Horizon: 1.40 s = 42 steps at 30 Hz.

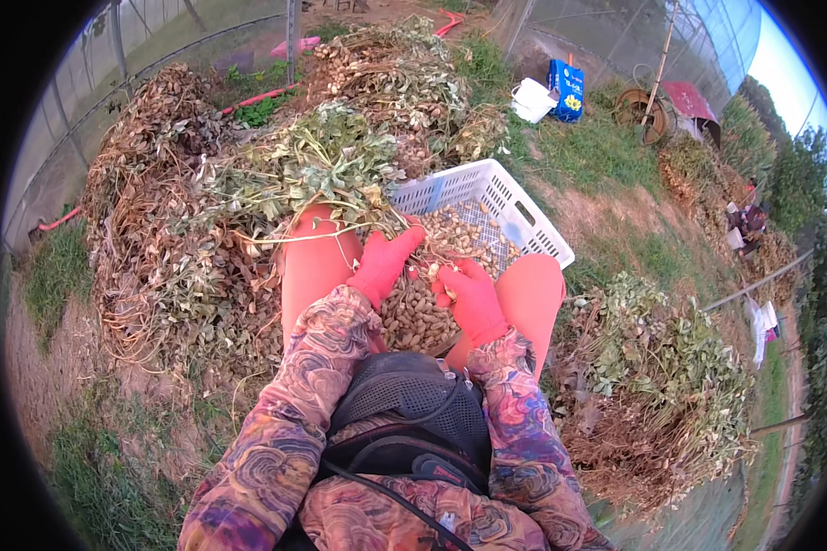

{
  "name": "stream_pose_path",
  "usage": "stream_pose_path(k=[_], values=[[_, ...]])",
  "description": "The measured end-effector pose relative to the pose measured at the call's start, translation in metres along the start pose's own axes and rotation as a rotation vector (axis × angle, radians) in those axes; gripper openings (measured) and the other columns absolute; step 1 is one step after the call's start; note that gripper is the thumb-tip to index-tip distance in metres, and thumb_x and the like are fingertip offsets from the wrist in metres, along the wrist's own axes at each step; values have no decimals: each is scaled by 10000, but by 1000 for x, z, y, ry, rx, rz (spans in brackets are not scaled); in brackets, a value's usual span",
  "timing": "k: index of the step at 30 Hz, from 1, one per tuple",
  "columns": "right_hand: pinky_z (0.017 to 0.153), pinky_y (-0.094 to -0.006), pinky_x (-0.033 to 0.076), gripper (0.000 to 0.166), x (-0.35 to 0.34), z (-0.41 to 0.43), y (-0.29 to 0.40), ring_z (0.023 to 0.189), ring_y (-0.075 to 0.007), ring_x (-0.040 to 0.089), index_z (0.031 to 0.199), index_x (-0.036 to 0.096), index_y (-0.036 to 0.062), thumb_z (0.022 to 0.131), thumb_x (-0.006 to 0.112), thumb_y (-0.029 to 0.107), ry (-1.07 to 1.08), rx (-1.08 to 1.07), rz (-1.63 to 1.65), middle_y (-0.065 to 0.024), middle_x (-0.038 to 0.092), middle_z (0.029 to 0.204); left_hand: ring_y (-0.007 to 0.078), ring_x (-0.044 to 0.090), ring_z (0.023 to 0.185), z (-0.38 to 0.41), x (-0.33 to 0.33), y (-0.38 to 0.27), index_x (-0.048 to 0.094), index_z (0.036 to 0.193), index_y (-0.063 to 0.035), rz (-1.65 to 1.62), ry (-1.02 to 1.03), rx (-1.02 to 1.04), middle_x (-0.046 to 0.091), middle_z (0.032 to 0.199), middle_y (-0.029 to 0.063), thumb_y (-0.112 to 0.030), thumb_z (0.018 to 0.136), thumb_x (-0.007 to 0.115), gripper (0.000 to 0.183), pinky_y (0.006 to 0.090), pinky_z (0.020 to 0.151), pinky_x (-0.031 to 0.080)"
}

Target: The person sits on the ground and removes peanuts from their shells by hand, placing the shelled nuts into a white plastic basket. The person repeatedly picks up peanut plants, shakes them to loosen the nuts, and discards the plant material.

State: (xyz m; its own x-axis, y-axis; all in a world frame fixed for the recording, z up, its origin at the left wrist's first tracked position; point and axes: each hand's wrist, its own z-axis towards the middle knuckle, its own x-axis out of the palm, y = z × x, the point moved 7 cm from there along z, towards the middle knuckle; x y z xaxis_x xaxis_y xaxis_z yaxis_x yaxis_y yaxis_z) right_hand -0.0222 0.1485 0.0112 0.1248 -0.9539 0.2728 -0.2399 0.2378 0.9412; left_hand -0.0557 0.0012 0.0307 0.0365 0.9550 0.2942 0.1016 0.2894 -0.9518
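Note:
My left hand [388, 260], in a red glove, grips the stems of a peanut plant [341, 155] whose wilted leaves spread over my left knee. In a matching glove, my right hand [470, 296] has its fingers closed around a peanut pod [433, 271] near the plant's roots. A white plastic crate [524, 213] with slotted walls stands just past my knees. Loose peanuts [417, 320] are heaped between my thighs below both hands, and more pods lie scattered on the crate's mesh floor.
Dried peanut vines [172, 227] are piled at my left; another heap [661, 372] lies at my right. A white bucket [533, 100] and a blue bag [566, 91] stand on the grass beyond the crate. Far right, a person [751, 219] sits by more vines.

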Motion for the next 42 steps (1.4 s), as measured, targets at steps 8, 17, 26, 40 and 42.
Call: stream_pose_path(k=[8, 17, 26, 40, 42], values=[[502, -237, 415, 439, 9, -10, 13, 549, -111, 501, 1171, 472, -32, 782, 607, 119, -57, -100, -40, -41, 562, 755, 144, 581, 660, 1, 5, 8, 539, 1065, -92, -44, 82, -52, 612, 934, 60, -233, 854, 562, 255, 231, 448, 433], [610, -388, 481, 331, -33, 10, 4, 690, -291, 598, 1001, 599, 7, 693, 623, 127, -420, -290, -1044, -142, 617, 813, 233, 599, 836, -23, 10, -2, 614, 975, 53, 441, -26, -337, 629, 891, 161, -450, 721, 639, 564, 350, 704, 479], [830, -365, 455, 376, -6, -10, 24, 937, -294, 590, 1026, 606, -26, 699, 632, 156, -571, -611, -1071, -172, 614, 978, 208, 578, 864, -5, -8, -12, 558, 1065, 64, -162, -141, 20, 610, 962, 113, -415, 806, 572, 544, 327, 755, 473], [581, -255, 484, 278, 23, -10, 5, 672, -130, 571, 1011, 521, -30, 809, 618, 135, -84, -171, -134, -75, 589, 824, 244, 585, 749, 2, 30, 19, 462, 1186, -107, -651, 23, -125, 581, 1047, 113, -284, 912, 498, 328, 350, 661, 505], [557, -254, 482, 278, 19, -6, -3, 654, -139, 576, 999, 516, -39, 811, 616, 140, -104, -103, -66, -85, 588, 820, 251, 585, 757, 3, 29, 27, 457, 1193, -108, -646, 15, -154, 579, 1051, 116, -291, 915, 495, 335, 363, 682, 507]])
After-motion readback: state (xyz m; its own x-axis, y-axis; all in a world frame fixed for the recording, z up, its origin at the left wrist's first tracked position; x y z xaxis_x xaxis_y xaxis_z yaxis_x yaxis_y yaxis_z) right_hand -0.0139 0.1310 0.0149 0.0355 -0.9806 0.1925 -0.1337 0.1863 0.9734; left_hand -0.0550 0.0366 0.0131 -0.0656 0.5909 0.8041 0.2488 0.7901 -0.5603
